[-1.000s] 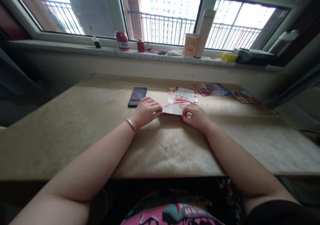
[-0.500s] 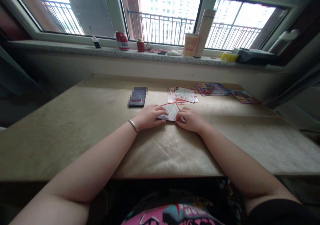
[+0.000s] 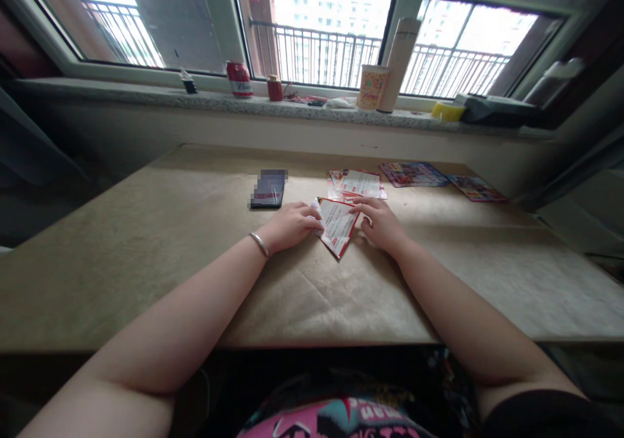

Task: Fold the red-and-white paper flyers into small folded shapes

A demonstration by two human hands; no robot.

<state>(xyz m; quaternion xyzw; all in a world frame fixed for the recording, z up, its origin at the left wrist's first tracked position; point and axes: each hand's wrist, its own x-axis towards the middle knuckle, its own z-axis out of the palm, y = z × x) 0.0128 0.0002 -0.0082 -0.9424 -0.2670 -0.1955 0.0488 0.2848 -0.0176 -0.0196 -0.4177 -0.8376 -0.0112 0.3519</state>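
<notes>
A folded sheet of printed paper, white with red edges, lies on the table between my hands. One of its corners points toward me. My left hand has its fingers bent over the paper's left edge, the thumb hidden from sight. At the upper right edge, the fingertips of my right hand rest on the paper. Those fingers are stretched out and its thumb stands apart. Just behind the paper lies a loose pile of similar printed sheets, white and red.
A dark phone-like device lies left of the pile. Stacked colourful leaflets and another colourful batch sit at the back right. On the windowsill stand a red can, a paper cup and a tall flask.
The paper has turned so that a corner points toward me. My right hand has loosened its pinch and stretched its fingers along the upper right edge. My left hand has barely moved.
</notes>
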